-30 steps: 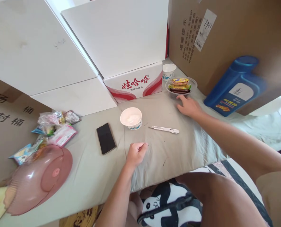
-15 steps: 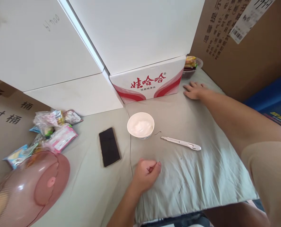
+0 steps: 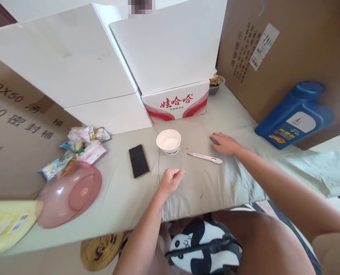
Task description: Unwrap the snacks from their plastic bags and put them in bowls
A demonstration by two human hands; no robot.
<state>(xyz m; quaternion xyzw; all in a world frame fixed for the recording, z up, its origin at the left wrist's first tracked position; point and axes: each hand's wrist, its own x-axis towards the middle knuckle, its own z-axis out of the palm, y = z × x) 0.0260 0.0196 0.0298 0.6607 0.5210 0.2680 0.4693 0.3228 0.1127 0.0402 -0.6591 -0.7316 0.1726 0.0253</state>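
Observation:
My left hand (image 3: 172, 181) rests on the cloth with its fingers curled closed. Whatever it may hold is hidden, though a tiny dark speck shows by the fingertips. Just beyond it stands a white paper bowl (image 3: 172, 149) with something whitish inside. A white utility knife (image 3: 206, 157) lies on the cloth right of the bowl, its narrow tip pointing left. Past the knife's handle end, my right hand (image 3: 224, 143) lies palm down, open, fingers spread, apart from the knife. A black phone (image 3: 139, 160) lies left of the bowl.
A red-and-white carton (image 3: 177, 107) stands behind the bowl. A blue bottle (image 3: 294, 114) is at right, before a large cardboard box (image 3: 244, 42). Left are snack packets (image 3: 91, 152), a translucent pink lid-like item (image 3: 72, 191) and a yellow-green bottle (image 3: 9, 225). Dark threads lie about.
The view has tilted and pulled back, bringing the blue bottle and my lap into sight. My right hand has come back from beside the carton toward the knife. My left hand stays closed.

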